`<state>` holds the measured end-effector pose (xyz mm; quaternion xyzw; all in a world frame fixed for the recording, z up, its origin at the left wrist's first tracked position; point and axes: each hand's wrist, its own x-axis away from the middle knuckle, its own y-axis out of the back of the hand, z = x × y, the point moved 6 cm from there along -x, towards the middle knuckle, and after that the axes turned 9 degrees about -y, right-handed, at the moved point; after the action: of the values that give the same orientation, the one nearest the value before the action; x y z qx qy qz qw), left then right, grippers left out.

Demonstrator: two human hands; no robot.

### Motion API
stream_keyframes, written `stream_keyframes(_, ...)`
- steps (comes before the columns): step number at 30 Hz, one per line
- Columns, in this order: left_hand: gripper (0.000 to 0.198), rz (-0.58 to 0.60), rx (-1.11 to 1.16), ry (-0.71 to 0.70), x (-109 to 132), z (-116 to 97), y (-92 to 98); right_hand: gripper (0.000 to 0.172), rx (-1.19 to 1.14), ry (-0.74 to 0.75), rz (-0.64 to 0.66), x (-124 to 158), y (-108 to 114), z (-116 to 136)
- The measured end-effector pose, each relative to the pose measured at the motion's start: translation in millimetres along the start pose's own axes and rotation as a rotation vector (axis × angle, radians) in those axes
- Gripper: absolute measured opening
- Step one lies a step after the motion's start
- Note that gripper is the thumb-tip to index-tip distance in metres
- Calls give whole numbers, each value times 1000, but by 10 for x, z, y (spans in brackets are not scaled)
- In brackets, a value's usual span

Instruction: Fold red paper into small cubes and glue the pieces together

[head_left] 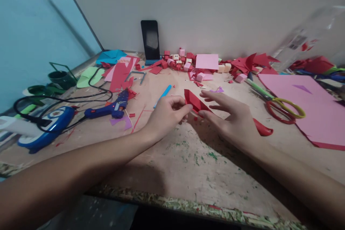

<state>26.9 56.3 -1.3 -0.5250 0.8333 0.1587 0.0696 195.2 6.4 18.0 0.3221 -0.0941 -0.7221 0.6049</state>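
Observation:
A folded piece of red paper (193, 101) is held just above the middle of the table. My left hand (172, 112) pinches its left end between thumb and fingers. On the other side, my right hand (229, 113) has its fingers stretched and spread, with the thumb at or close to the paper's right corner; whether it touches, I cannot tell. A blue stick (163, 95) lies just behind my left hand. Beside my right wrist a red curved object (262, 128) is partly hidden.
Scissors (283, 107) rest on pink paper (320, 115) at right. A blue glue gun (107, 107) with its black cord lies left, near a blue-and-white power strip (47, 129). Behind, small paper cubes (185, 61) and red scraps surround an upright phone (150, 39). A clear bottle (309, 37) leans right.

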Motion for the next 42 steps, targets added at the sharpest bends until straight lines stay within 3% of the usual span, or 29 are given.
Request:
stream_keyframes(4, 25, 2, -63, -34, 7, -26, -1, 39, 90, 88, 36, 21, -28, 10)
stream_keyframes(20, 23, 11, -145, -106, 40, -64, -8, 32, 104, 28, 2, 48, -21, 33)
stream_keyframes(26, 23, 15, -100, -130, 49, -111, -18, 20, 8, -119, 1, 29, 14, 22)
stream_keyframes(35, 18, -74, -99, -115, 25, -68, 68, 18, -426, -440, 78, -32, -48, -238)
stream_keyframes(42, 17, -60, -91, -115, 26, -66, 54, 19, -457, -482, 106, -32, -81, -226)
